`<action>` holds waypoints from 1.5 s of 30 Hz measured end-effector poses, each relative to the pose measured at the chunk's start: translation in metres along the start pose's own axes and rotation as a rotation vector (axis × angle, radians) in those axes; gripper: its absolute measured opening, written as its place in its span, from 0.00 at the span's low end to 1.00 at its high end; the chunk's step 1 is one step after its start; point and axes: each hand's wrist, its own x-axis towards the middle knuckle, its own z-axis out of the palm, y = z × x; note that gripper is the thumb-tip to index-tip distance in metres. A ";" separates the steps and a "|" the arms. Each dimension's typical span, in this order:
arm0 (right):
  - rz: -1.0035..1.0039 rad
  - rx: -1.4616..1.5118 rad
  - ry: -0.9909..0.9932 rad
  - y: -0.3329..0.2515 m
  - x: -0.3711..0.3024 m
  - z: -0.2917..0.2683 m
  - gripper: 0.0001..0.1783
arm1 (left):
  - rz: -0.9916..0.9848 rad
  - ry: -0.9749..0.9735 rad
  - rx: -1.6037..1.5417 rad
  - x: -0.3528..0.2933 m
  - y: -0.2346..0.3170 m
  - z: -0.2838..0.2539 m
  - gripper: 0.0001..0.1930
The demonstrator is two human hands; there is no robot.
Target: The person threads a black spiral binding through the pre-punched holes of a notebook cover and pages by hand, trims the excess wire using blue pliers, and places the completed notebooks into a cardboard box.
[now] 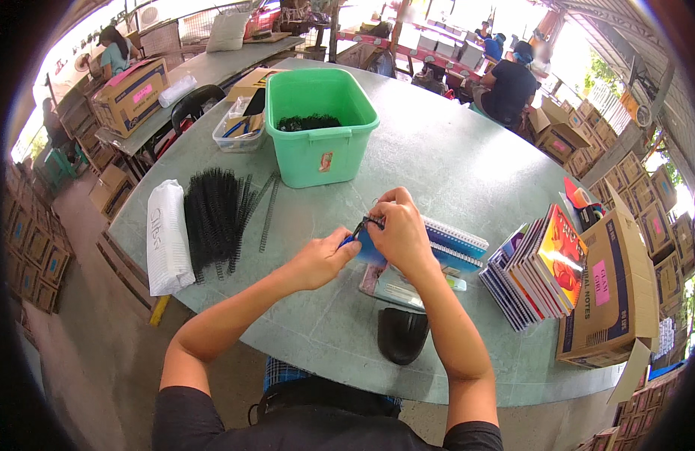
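While the grey-green bench (468,173) spreads before us, a cardboard box (607,278) stands at its right and a green plastic bin (317,159) beyond our hands. A stack of spiral notebooks (533,278) leans beside the box; a heap of black binding spirals (214,218) lies at our left. Blue spiral notebooks (453,246) sit in front of us, partly behind our right forearm. Our hands nearly meet — the left hand (317,261) clamped on blue-handled pliers (347,240), the right hand (399,225) bent at their dark tip — though we cannot tell what its fingers grip.
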 end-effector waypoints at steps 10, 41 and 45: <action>-0.256 0.011 0.221 -0.015 0.056 -0.066 0.29 | 0.138 0.131 0.502 0.000 -0.079 -0.013 0.23; 0.715 -0.719 0.088 0.158 -0.052 -0.222 0.20 | -0.261 0.705 0.783 -0.005 -0.163 -0.047 0.16; 0.585 -0.699 0.104 0.167 -0.046 -0.220 0.19 | -0.166 0.689 0.820 0.005 -0.193 -0.050 0.14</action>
